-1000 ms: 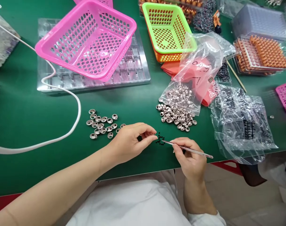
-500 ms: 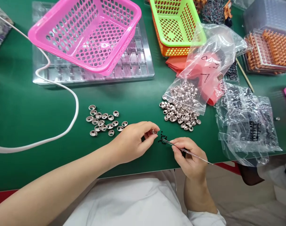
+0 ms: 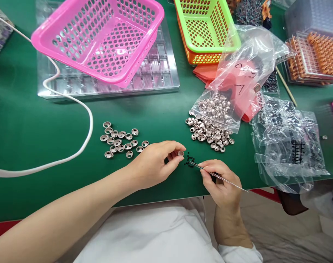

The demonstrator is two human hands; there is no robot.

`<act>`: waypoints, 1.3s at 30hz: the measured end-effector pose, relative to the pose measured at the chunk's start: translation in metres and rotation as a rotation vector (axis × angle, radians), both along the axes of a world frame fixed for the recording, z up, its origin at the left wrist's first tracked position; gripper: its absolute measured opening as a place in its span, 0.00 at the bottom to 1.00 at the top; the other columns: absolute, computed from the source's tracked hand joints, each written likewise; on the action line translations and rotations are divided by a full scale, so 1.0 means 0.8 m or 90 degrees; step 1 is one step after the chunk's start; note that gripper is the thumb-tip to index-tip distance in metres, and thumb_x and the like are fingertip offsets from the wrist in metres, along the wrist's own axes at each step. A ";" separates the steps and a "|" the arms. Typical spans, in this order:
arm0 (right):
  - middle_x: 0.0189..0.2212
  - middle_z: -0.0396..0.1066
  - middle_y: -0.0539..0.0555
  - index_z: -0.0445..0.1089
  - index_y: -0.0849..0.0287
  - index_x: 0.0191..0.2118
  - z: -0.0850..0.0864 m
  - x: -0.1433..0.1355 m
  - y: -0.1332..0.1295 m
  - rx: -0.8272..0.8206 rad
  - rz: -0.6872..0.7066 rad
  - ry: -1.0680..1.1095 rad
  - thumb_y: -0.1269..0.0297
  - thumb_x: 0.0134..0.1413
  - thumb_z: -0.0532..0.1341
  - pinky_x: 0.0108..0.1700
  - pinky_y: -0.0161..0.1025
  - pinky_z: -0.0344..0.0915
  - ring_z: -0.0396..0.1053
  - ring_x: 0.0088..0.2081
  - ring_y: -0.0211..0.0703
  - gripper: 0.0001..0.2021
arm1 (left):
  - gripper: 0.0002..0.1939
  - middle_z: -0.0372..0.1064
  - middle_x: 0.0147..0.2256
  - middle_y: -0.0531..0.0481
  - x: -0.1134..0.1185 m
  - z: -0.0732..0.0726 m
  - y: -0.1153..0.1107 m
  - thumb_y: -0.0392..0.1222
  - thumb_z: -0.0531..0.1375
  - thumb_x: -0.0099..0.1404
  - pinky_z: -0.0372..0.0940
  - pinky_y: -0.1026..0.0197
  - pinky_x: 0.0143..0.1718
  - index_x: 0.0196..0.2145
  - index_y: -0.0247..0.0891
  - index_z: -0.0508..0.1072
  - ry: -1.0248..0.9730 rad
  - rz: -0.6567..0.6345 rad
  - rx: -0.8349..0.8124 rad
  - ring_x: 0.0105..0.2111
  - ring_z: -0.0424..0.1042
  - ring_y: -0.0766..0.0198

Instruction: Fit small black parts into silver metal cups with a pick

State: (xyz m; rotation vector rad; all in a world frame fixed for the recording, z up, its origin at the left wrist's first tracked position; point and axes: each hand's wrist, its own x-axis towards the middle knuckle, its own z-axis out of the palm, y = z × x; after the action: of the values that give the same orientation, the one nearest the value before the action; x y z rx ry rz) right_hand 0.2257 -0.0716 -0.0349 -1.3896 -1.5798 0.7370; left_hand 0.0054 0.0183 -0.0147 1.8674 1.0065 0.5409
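Between the thumb and finger of my left hand (image 3: 158, 162) is a small round metal cap (image 3: 180, 153). My right hand (image 3: 222, 182) grips thin metal tweezers (image 3: 221, 178), their tips down among tiny black pieces (image 3: 190, 159) on the table. Whether the tips hold a piece is too small to tell. A loose group of similar metal caps (image 3: 117, 142), with holes in them, lies left of my left hand. Beyond my hands is a bigger heap of the caps (image 3: 210, 131), partly inside a clear plastic bag (image 3: 234, 117).
A pink basket (image 3: 81, 67) sits on a clear compartment tray (image 3: 173, 78). Stacked green and orange baskets (image 3: 210, 49) stand at the back. Plastic bags of black parts (image 3: 289, 146) lie right, below orange parts in trays (image 3: 325, 51). A white cable (image 3: 85, 146) curves across the left.
The cap in my left fingers has turned slightly and shows more of its round opening. Both hands stay nearly in place, the tweezer tips still among the black pieces.
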 end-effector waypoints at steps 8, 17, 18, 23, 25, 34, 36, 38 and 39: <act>0.37 0.78 0.50 0.72 0.51 0.42 0.001 -0.002 0.001 0.010 0.000 -0.002 0.78 0.54 0.64 0.40 0.44 0.75 0.78 0.39 0.44 0.14 | 0.07 0.77 0.33 0.52 0.000 -0.001 0.001 0.36 0.59 0.68 0.69 0.68 0.33 0.42 0.35 0.75 -0.006 -0.005 0.015 0.29 0.75 0.68; 0.36 0.78 0.50 0.72 0.53 0.42 -0.001 -0.002 0.001 0.029 0.001 -0.009 0.81 0.53 0.64 0.40 0.43 0.75 0.77 0.38 0.43 0.15 | 0.06 0.78 0.34 0.52 -0.001 -0.003 0.001 0.36 0.60 0.68 0.69 0.67 0.34 0.43 0.35 0.76 0.001 -0.011 0.029 0.30 0.75 0.67; 0.36 0.78 0.50 0.72 0.53 0.41 -0.002 -0.002 0.001 0.031 0.001 -0.008 0.81 0.53 0.64 0.40 0.43 0.75 0.77 0.38 0.43 0.15 | 0.06 0.78 0.34 0.52 -0.001 -0.004 0.001 0.36 0.60 0.68 0.69 0.67 0.35 0.43 0.35 0.76 0.003 -0.011 0.033 0.31 0.75 0.67; 0.35 0.78 0.51 0.73 0.54 0.41 -0.002 -0.004 -0.001 0.040 -0.014 0.011 0.82 0.52 0.64 0.40 0.44 0.75 0.78 0.38 0.44 0.15 | 0.07 0.79 0.36 0.51 -0.002 -0.008 0.002 0.35 0.61 0.69 0.69 0.67 0.35 0.44 0.35 0.76 0.006 -0.021 0.051 0.32 0.76 0.66; 0.35 0.78 0.51 0.73 0.54 0.41 -0.002 -0.006 -0.003 0.051 -0.046 0.045 0.82 0.52 0.64 0.38 0.44 0.75 0.78 0.37 0.45 0.15 | 0.06 0.79 0.36 0.52 -0.002 -0.008 0.002 0.35 0.62 0.69 0.68 0.67 0.35 0.43 0.35 0.77 0.002 -0.028 0.064 0.32 0.76 0.66; 0.39 0.79 0.53 0.73 0.54 0.45 0.004 -0.015 -0.008 0.142 -0.052 0.081 0.82 0.52 0.65 0.31 0.40 0.74 0.78 0.36 0.43 0.18 | 0.07 0.77 0.32 0.52 0.002 -0.006 -0.003 0.35 0.65 0.66 0.66 0.67 0.33 0.43 0.35 0.77 -0.030 -0.062 0.107 0.32 0.75 0.66; 0.40 0.79 0.53 0.72 0.53 0.46 0.003 -0.015 -0.006 0.137 -0.021 0.060 0.82 0.52 0.65 0.31 0.40 0.74 0.78 0.36 0.43 0.19 | 0.07 0.77 0.31 0.52 0.003 -0.007 -0.003 0.35 0.65 0.67 0.67 0.67 0.33 0.43 0.34 0.77 -0.039 -0.066 0.111 0.32 0.75 0.65; 0.40 0.79 0.54 0.72 0.53 0.47 0.002 -0.015 -0.004 0.137 0.002 0.040 0.82 0.53 0.65 0.31 0.41 0.73 0.78 0.36 0.43 0.19 | 0.07 0.77 0.31 0.52 0.003 -0.007 -0.003 0.35 0.65 0.67 0.67 0.67 0.33 0.43 0.34 0.77 -0.043 -0.072 0.113 0.32 0.74 0.65; 0.40 0.79 0.54 0.71 0.53 0.47 0.002 -0.015 -0.003 0.140 0.008 0.029 0.81 0.53 0.65 0.32 0.41 0.73 0.78 0.36 0.43 0.19 | 0.06 0.77 0.30 0.52 0.004 -0.006 -0.002 0.35 0.65 0.67 0.67 0.67 0.33 0.43 0.34 0.77 -0.043 -0.076 0.114 0.32 0.74 0.65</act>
State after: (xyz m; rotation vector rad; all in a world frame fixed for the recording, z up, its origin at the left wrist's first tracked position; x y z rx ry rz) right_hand 0.2137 -0.0742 -0.0333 -1.1945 -1.5838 0.5790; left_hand 0.0082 0.0163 -0.0198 2.0379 0.8190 0.6366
